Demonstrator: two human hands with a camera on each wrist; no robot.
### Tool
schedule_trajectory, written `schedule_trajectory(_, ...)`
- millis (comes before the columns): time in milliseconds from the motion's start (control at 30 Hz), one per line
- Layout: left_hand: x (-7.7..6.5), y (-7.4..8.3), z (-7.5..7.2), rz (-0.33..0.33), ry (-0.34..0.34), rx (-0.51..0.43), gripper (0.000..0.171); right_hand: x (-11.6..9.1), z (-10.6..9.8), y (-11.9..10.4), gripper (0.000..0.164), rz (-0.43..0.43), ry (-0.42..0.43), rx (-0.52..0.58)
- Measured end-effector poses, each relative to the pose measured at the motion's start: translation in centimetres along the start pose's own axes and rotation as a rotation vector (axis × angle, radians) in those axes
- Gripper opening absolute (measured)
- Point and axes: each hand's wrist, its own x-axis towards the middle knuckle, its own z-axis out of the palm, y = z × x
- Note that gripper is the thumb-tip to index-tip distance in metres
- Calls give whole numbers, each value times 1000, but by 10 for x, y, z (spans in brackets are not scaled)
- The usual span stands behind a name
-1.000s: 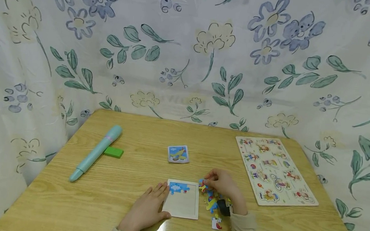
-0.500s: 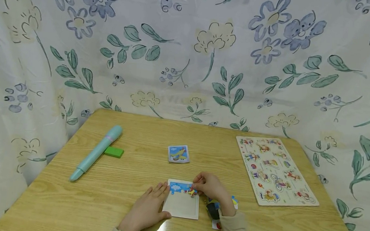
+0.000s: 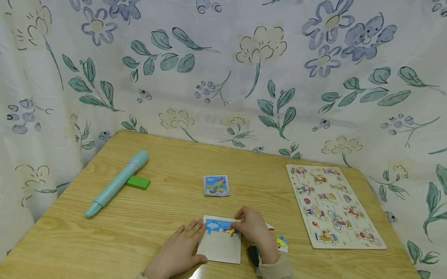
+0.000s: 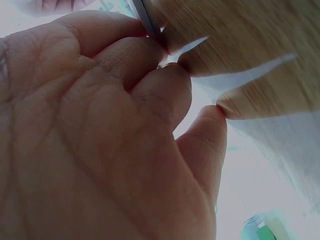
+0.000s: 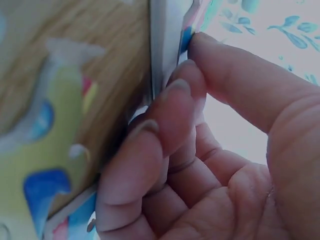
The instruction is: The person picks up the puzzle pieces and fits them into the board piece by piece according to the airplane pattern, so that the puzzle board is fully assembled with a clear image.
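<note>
A small white puzzle tray (image 3: 219,247) lies on the table, with joined blue sky pieces (image 3: 216,225) along its far edge. My left hand (image 3: 177,252) rests flat at the tray's left side, fingertips and thumb against its edge. At the far right corner, my right hand (image 3: 254,226) pinches a puzzle piece (image 3: 232,230) with blue, red and yellow on it, down in the tray. In the right wrist view, the thumb touches the piece's coloured edge (image 5: 187,38) while the other fingers curl beside the tray rim (image 5: 159,45). The right hand partly hides the piece.
Loose puzzle pieces (image 3: 282,244) lie right of the tray, partly under the right forearm, near a black wrist device (image 3: 253,255). A picture card (image 3: 217,185) is behind the tray. A figure board (image 3: 334,207) lies right; a teal pen-shaped object (image 3: 117,183) and green block (image 3: 138,182) lie left.
My right hand has moved left from the loose pieces to the tray's far right corner, carrying the red and yellow piece into the tray. The left hand has stayed in place.
</note>
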Motion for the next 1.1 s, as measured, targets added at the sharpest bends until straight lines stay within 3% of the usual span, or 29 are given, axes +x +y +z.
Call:
schedule_trajectory(133, 0, 0, 0, -2, -3, 3, 86, 0, -1, 2, 17, -8, -3, -11)
schedule_trajectory(333, -1, 3, -2, 4, -17, -6, 86, -2, -13, 14, 14, -5, -32, 58)
schedule_trajectory(667, 0, 1, -1, 13, -16, -12, 87, -10, -40, 41, 12, 97, 90, 41)
schedule_trajectory(867, 1, -2, 0, 12, -7, -15, 87, -9, -47, 54, 9, 102, 126, 43)
schedule_trajectory(1100, -1, 0, 0, -3, -16, -11, 87, -15, -59, 60, 40, 77, 142, -94)
